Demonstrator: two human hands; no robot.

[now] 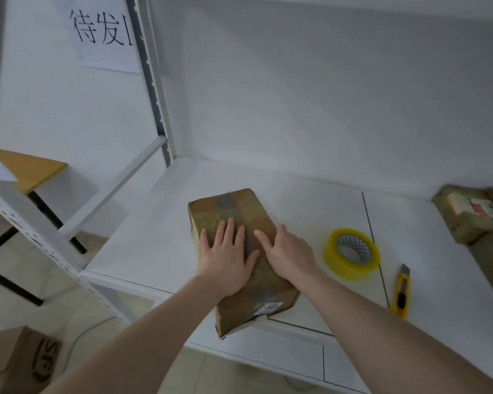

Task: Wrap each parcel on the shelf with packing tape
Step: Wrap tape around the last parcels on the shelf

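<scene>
A brown cardboard parcel (236, 211) lies on the white shelf (154, 223), its near corner jutting over the front edge. A strip of tape runs along its top. My left hand (225, 257) lies flat on the parcel's top with straight fingers. My right hand (288, 253) presses beside it, fingers over the tape strip and the right edge. A yellow roll of packing tape (352, 254) stands on the shelf just right of my right hand. A yellow utility knife (402, 294) lies further right, near the front edge.
More brown parcels (470, 214) are stacked at the shelf's right end. A white upright post (151, 81) stands at the back left. Left of the shelf are a wooden table (29, 169) and a cardboard box (17, 362) on the floor.
</scene>
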